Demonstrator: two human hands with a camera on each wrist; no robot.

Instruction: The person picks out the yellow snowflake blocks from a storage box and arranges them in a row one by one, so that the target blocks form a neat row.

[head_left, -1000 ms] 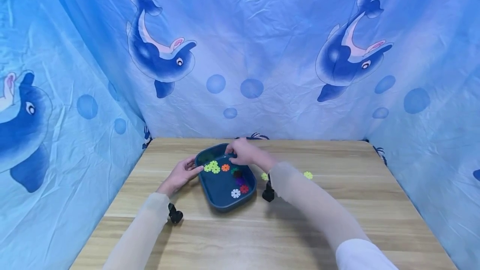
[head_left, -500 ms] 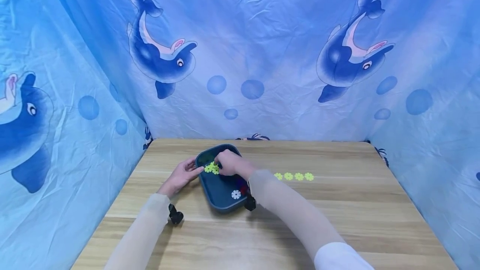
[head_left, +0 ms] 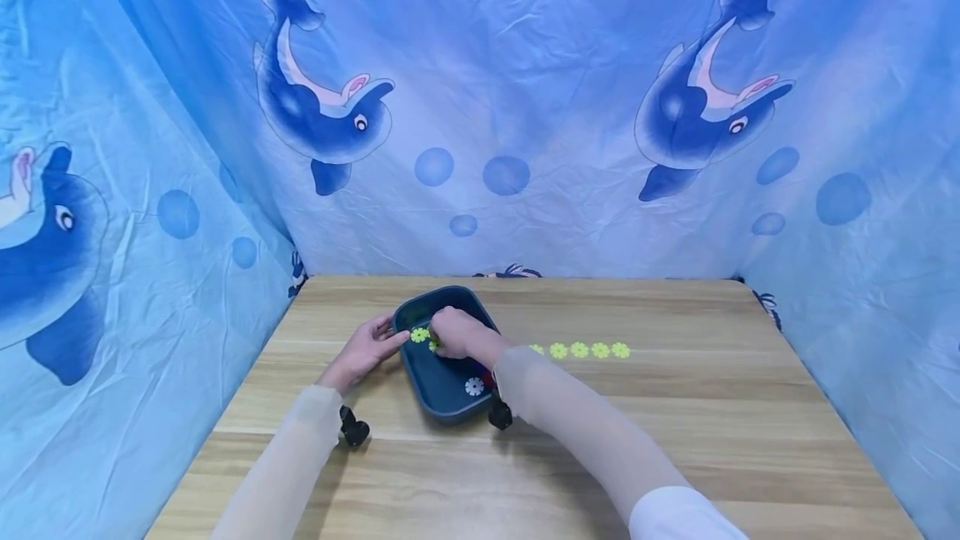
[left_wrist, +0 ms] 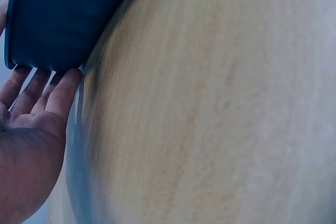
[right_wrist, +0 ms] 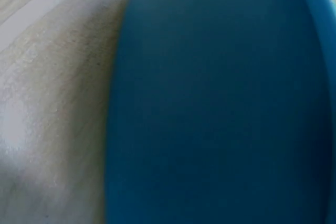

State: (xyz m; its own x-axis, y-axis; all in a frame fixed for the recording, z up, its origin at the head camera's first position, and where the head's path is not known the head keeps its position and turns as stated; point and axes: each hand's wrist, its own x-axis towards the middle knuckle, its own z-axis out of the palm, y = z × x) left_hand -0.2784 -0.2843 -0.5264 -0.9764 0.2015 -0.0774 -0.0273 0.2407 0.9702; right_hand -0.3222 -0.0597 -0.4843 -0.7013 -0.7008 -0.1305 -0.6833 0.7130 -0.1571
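A dark blue tray (head_left: pixel 442 402) stands on the table. My left hand (head_left: pixel 367 351) holds its left side, thumb at the rim; in the left wrist view that hand's fingers (left_wrist: pixel 60 95) touch the tray's outer wall. My right hand (head_left: pixel 457 333) reaches into the tray with curled fingers, pinching a yellow snowflake disc (head_left: pixel 433 346); its fingertips are largely hidden. Another yellow snowflake disc (head_left: pixel 418 335) lies just left of them. Nearer the front of the tray lies a white snowflake disc (head_left: pixel 474 387). The right wrist view shows mostly the tray's outer wall (right_wrist: pixel 220 103).
Several yellow snowflake discs (head_left: pixel 579 350) form a row on the wooden table (head_left: pixel 675 423), right of the tray, partly behind the right sleeve. A red piece shows beside the right wrist. Blue dolphin-print cloth (head_left: pixel 570 215) hangs behind and at both sides.
My right hand has moved from the tray's far right edge to the yellow discs inside and closed there. The yellow discs have shifted slightly. My left hand stays at the tray.
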